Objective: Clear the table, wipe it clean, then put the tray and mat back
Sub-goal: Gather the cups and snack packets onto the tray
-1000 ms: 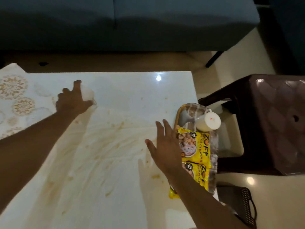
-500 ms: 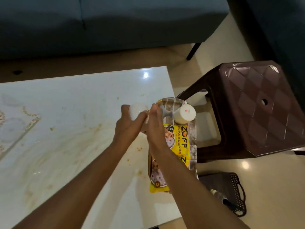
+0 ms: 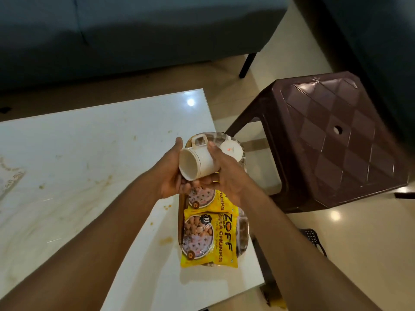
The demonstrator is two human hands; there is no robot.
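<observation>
A white cup (image 3: 197,161) lies on its side between both hands, its mouth toward me and its handle up. My left hand (image 3: 171,173) cups it from the left and below. My right hand (image 3: 224,176) grips it from the right. They hold it above the far end of a patterned tray (image 3: 244,223) at the table's right edge. On the tray lie yellow soya chunk packets (image 3: 208,239) and a second white cup (image 3: 231,150) on its side. The white table (image 3: 89,153) carries brown stains. A corner of the patterned mat (image 3: 9,176) shows at far left.
A brown plastic stool (image 3: 336,140) stands right of the table, close to the tray. A dark basket (image 3: 312,237) sits on the floor below it. A dark sofa (image 3: 134,30) runs along the far side.
My left hand took a white cup from the middle of the table and carried it right. Both hands now hold it over the tray. The view has swung right.
</observation>
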